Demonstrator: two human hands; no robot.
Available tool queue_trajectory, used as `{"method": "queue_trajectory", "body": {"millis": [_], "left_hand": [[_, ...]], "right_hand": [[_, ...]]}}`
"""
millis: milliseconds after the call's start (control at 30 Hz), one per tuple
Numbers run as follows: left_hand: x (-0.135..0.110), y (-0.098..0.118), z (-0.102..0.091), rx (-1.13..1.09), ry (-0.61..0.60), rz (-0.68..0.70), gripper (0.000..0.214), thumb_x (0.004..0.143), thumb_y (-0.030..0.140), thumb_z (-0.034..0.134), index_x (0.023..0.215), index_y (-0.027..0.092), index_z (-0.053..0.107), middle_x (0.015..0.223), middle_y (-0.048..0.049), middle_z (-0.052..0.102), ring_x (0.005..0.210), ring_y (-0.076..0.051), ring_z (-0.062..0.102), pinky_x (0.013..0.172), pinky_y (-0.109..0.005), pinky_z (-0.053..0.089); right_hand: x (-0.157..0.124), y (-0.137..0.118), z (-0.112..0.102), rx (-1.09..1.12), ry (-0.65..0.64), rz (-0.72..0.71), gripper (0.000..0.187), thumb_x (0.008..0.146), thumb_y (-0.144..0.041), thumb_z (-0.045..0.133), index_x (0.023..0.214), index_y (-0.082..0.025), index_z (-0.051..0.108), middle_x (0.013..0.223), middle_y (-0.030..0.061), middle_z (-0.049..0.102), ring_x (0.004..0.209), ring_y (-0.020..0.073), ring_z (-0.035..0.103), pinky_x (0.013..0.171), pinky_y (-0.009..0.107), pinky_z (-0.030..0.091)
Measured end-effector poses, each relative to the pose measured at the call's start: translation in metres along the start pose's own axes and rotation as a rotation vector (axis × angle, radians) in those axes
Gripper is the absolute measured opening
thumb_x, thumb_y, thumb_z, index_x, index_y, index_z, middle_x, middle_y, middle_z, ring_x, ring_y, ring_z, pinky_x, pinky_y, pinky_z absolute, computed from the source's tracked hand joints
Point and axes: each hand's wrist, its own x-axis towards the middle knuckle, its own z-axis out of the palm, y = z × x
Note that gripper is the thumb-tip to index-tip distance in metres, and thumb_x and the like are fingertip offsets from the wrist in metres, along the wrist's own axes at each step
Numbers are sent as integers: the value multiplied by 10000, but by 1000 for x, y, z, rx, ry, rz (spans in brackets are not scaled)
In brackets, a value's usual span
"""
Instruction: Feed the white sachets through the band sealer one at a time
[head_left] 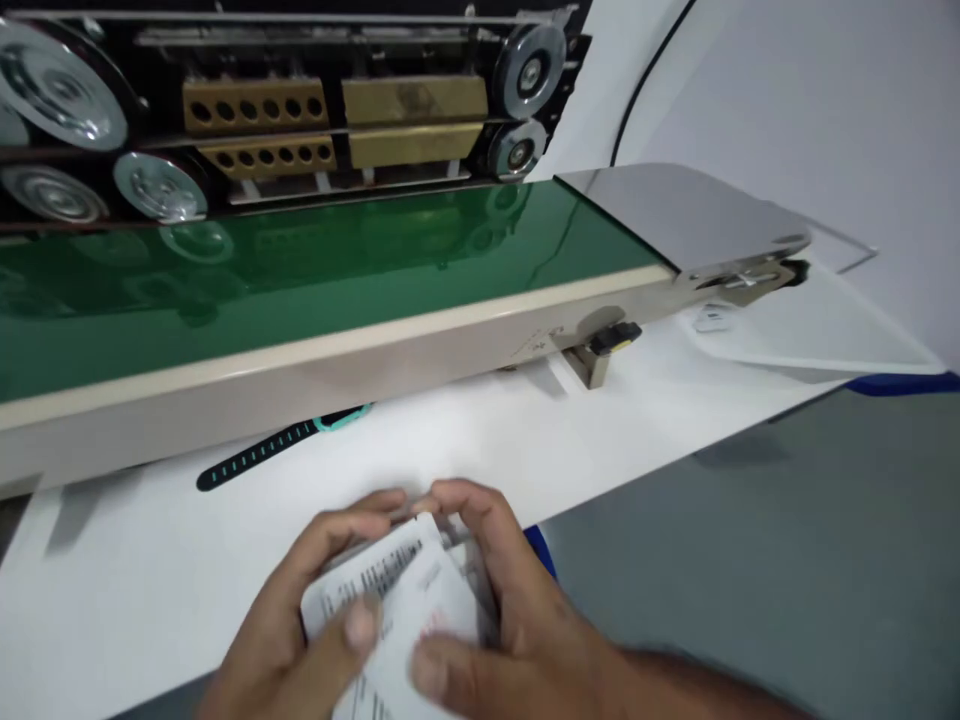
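Both hands hold a small white packet (409, 600) printed with black and red text, low in the middle of the view above the white table (150, 580). My left hand (300, 620) grips its left side, thumb pressed on the front. My right hand (510, 590) curls over its top and right side, thumb on the lower front. Part of the packet is hidden by the fingers.
A sealing machine stands behind, with a green conveyor belt (300, 270), brass blocks (337, 125) and metal wheels (529, 70). A steel end plate (675, 215) caps the belt. A black strap with teal marks (277, 445) lies under the machine's edge. Grey floor (750, 560) at right.
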Motion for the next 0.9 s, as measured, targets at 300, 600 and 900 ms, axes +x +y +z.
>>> {"method": "queue_trajectory", "body": {"millis": [300,600,900], "left_hand": [[22,-3,19,-225,-22,104,735,722,469,809,1348,372,437,1216,-45,652,1042,-274,652,813,-328,559],[25,3,16,-186,69,0,818,744,402,819,1390,457,320,1186,-14,659,1024,-235,659,836,-321,533],[29,-4,11,-139,-180,46,633,801,396,769,1316,327,407,1150,-21,666,996,-216,639,829,-322,513]], "right_hand": [[38,-4,11,-80,416,-211,462,910,-323,721,1255,-318,414,1170,-6,498,990,122,538,840,235,508],[34,-6,-1,-318,246,-300,486,927,-304,647,1328,-293,372,1255,54,447,1080,197,512,886,353,492],[38,-9,-12,-617,359,-329,180,954,-334,599,1090,-235,535,1042,33,522,933,190,541,850,359,461]]}}
